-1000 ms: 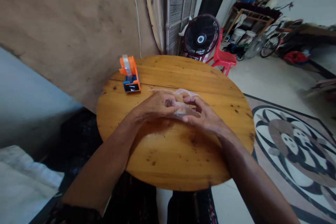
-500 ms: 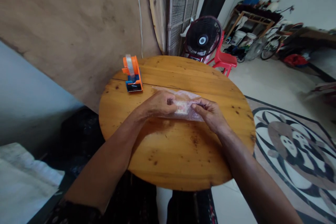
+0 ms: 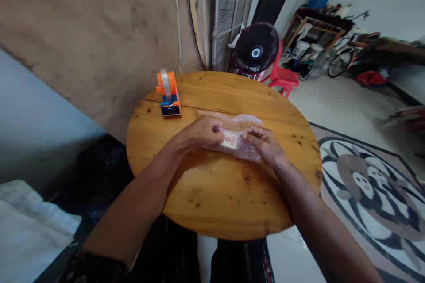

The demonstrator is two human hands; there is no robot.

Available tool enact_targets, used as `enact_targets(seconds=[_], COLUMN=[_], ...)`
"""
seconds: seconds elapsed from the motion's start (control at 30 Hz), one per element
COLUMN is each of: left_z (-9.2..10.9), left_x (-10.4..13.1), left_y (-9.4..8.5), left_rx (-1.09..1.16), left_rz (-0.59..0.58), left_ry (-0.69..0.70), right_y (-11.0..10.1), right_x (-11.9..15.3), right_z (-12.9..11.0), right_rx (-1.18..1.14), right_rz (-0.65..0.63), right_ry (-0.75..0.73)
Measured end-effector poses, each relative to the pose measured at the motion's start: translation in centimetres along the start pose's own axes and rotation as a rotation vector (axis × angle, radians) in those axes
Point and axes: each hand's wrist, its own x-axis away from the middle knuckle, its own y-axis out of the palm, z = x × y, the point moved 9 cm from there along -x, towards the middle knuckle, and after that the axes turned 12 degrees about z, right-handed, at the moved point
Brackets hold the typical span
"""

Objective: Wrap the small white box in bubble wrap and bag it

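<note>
A small white box or packet with red print lies on a sheet of clear bubble wrap across the middle of the round wooden table. My left hand is closed at the packet's left end, its thumb and bent fingers on the wrap and touching the packet. At the packet's right end, my right hand pinches the bubble wrap between thumb and forefinger. Part of the wrap is hidden under both hands. An orange and blue tape dispenser with a roll of clear tape stands beyond my left hand.
The round wooden table stands against a wooden panel. Behind it are a black fan and a red plastic chair. A panda-patterned floor design lies to the right, and a white sack is at the lower left.
The bubble wrap has shifted, its right part lower toward me and its far edge bunched differently. The packet's red print shows more clearly. Both hands stay nearly in place.
</note>
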Motion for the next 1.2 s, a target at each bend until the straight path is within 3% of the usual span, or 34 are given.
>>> enact_targets(seconds=[0.2,0.67,1.2], left_z=[-0.2,-0.6,-0.6], left_x=[0.1,-0.1,0.1], left_y=[0.6,0.9,1.1], left_rx=[0.042,0.064,0.135], left_rz=[-0.072,-0.027,-0.093], left_ry=[-0.001,-0.044,-0.072], right_y=[0.0,-0.3,0.0], right_x=[0.0,0.2,0.8], right_z=[0.0,1.6,1.5], right_rx=[0.024,-0.093,-0.049], right_rz=[-0.027,0.021,-0.022], right_ry=[0.020,0.236,0.250])
